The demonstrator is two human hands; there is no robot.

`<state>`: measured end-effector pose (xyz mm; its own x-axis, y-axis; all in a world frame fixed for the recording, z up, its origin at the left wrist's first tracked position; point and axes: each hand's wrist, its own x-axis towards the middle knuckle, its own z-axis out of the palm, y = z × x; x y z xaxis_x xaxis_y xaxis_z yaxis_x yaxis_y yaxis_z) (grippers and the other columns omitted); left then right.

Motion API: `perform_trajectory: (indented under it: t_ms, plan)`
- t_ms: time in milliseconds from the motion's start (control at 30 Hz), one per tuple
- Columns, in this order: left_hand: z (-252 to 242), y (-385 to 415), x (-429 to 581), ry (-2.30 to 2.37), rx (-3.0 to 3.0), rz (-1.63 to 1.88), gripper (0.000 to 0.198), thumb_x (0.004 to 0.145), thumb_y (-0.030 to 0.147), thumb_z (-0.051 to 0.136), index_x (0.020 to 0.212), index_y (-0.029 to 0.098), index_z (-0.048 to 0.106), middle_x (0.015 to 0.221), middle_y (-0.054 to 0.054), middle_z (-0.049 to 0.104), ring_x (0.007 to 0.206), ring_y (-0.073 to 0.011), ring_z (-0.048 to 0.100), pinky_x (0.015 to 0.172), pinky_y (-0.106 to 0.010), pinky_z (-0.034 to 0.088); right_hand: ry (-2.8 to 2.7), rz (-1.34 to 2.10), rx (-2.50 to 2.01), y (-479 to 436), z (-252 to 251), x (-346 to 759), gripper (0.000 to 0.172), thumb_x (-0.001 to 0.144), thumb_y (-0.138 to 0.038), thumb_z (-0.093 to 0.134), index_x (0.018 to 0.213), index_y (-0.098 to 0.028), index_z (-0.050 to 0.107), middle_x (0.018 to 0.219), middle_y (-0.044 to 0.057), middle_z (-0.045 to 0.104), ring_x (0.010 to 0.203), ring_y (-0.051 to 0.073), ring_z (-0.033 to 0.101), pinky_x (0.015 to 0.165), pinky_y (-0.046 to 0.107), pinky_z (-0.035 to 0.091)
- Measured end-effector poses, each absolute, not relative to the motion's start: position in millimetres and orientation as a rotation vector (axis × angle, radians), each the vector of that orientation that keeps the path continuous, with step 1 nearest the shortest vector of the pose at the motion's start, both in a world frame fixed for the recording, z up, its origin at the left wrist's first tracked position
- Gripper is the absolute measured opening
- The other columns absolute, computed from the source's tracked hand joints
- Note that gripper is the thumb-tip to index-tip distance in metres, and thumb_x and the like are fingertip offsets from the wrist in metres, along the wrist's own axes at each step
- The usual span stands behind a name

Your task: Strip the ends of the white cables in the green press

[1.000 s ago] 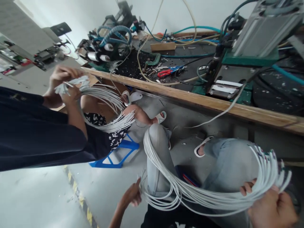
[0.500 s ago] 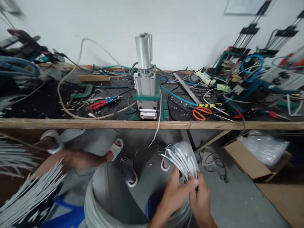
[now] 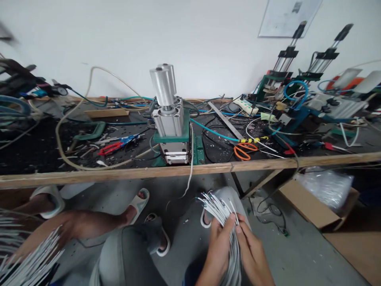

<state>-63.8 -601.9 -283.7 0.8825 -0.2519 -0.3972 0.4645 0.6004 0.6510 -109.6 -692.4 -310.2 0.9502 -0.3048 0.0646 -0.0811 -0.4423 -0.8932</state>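
Both my hands hold one bundle of thin white cables (image 3: pixel 222 212) low in the middle of the view, above my knee. My left hand (image 3: pixel 218 248) wraps the bundle from the left, thumb up near the cable ends. My right hand (image 3: pixel 253 254) closes on it from the right. The stripped cable ends fan out up and to the left. Straight ahead on the bench stands a small pneumatic press (image 3: pixel 171 119) with a silver cylinder on a green base.
The wooden bench edge (image 3: pixel 119 173) runs across the view; on it lie red pliers (image 3: pixel 111 147), orange scissors (image 3: pixel 244 151), hoses and more presses (image 3: pixel 293 107). Another person's legs in sandals (image 3: pixel 139 200) and their cable bundle (image 3: pixel 29 262) are at the left. A cardboard box (image 3: pixel 315 206) sits right.
The view swung from the person at my left round to the bench. My hands came together on one end of the cable bundle, then shifted slightly down and left.
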Motion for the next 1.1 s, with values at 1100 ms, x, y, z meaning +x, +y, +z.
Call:
perform_trajectory:
  t_ms: [1100]
  plan:
    - [-274, -603, -75, 0.346, 0.841, -0.303, 0.044, 0.079, 0.055, 0.078, 0.100, 0.017, 0.077, 0.113, -0.012, 0.077, 0.115, -0.0281, 0.068, 0.103, -0.036, 0.050, 0.414, -0.266, -1.903, -717, -296, -116, 0.044, 0.091, -0.062, 0.057, 0.079, -0.021, 0.071, 0.076, 0.006, 0.072, 0.071, 0.020, 0.067, 0.066, 0.022, 0.053]
